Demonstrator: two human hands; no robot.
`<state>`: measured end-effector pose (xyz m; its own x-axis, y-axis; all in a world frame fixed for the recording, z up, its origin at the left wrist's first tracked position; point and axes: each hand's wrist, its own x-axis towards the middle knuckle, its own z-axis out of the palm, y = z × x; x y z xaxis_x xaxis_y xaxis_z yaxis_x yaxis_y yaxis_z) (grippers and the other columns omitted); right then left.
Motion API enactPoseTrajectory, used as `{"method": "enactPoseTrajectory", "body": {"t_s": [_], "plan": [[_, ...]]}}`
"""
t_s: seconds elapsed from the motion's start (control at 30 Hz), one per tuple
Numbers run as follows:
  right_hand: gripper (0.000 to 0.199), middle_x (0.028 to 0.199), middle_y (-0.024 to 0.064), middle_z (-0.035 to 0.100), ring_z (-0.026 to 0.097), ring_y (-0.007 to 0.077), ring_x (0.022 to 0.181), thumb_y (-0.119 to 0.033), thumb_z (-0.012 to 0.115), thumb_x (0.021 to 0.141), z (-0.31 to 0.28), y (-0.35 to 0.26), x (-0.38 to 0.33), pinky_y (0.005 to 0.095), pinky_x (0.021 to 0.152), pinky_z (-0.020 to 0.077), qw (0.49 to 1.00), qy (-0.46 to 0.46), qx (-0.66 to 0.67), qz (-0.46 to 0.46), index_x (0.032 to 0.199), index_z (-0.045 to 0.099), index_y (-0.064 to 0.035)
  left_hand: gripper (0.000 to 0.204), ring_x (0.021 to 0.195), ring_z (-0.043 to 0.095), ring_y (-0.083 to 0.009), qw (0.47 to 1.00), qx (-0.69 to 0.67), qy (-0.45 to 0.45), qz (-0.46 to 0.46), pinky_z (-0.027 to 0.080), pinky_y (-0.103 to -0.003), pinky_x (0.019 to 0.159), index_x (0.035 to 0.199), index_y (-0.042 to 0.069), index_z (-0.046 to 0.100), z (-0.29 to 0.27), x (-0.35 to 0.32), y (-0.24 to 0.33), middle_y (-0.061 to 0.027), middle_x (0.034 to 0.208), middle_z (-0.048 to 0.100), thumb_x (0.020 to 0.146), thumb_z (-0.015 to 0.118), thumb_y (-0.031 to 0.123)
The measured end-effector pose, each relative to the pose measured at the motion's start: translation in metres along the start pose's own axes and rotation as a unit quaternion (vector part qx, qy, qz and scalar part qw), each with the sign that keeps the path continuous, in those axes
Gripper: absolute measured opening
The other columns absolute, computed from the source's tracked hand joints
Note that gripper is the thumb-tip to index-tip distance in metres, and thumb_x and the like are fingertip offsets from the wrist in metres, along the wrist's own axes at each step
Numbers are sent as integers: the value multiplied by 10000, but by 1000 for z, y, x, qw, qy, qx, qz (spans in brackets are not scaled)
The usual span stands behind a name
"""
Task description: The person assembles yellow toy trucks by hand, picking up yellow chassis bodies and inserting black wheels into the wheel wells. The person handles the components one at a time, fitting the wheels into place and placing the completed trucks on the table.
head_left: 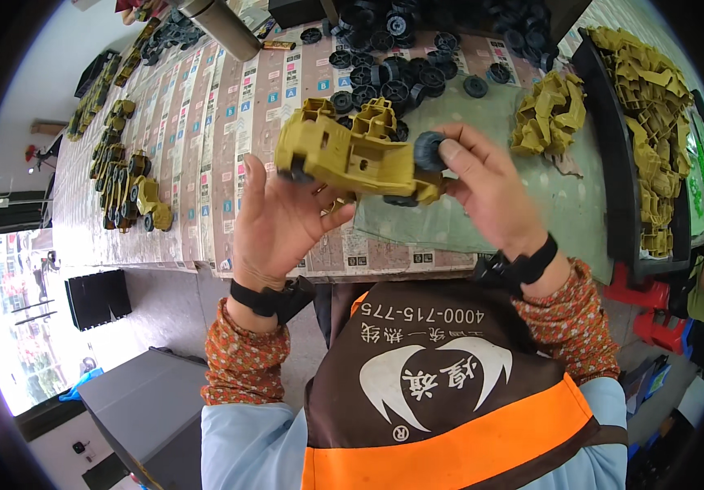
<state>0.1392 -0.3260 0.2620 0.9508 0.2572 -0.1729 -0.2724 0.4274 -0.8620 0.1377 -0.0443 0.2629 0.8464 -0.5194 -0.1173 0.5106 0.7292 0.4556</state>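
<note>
An olive-yellow plastic toy truck body [368,161] is tilted in the air over the near table edge. My right hand [491,184] grips its right end, with the thumb pressed on a dark grey toy wheel [429,151] there; the fingers behind are partly hidden. Dark wheels also show along the truck's underside. My left hand [278,216] is beneath the truck's left end, palm up, thumb stretched away and fingers apart. Some of its fingertips are hidden behind the truck, so I cannot tell whether they touch it.
Loose dark wheels [397,82] lie piled at the far middle. Several yellow truck bodies [544,114] rest on the right, more fill a black crate [613,163] beyond. Rows of wheeled trucks [119,184] stand on the left. A metal cylinder [221,28] is at the back.
</note>
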Motion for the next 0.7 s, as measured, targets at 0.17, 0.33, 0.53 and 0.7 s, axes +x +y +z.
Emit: {"method": "enactPoseTrajectory", "body": {"t_s": [0.17, 0.33, 0.53, 0.7], "plan": [[238, 1076, 0, 652, 586, 69, 977, -161, 564, 1082, 29, 21, -19, 247, 892, 488, 983, -67, -139, -102, 1253, 614, -4, 590, 1281, 623, -324, 965, 175, 160, 109, 545, -497, 1058, 1498, 39, 455, 17, 13, -38, -190, 1431, 592, 1070, 575, 428], [257, 1086, 16, 655, 606, 95, 996, -158, 571, 1080, 18, 15, -17, 263, 920, 505, 986, -114, -121, -33, 1268, 627, 8, 438, 1048, 699, -200, 968, 120, 195, 97, 634, -345, 805, 1392, 82, 505, 19, 19, -39, -96, 1268, 653, 1040, 666, 288], [201, 1043, 15, 664, 608, 71, 879, -92, 575, 1060, 21, 13, -15, 250, 768, 520, 990, -103, -85, 46, 1226, 646, -3, 491, 1119, 655, -185, 957, 174, 182, 141, 606, -352, 890, 1425, 92, 454, 29, 21, -48, -88, 1277, 616, 1029, 688, 263], [221, 1109, 74, 677, 664, 108, 887, -44, 554, 1048, 25, 29, -18, 285, 797, 576, 996, -31, -76, 32, 1248, 604, 36, 549, 1221, 638, -225, 923, 281, 187, 185, 574, -374, 987, 1499, 76, 420, 42, 20, -50, -113, 1359, 598, 1043, 661, 267]]}}
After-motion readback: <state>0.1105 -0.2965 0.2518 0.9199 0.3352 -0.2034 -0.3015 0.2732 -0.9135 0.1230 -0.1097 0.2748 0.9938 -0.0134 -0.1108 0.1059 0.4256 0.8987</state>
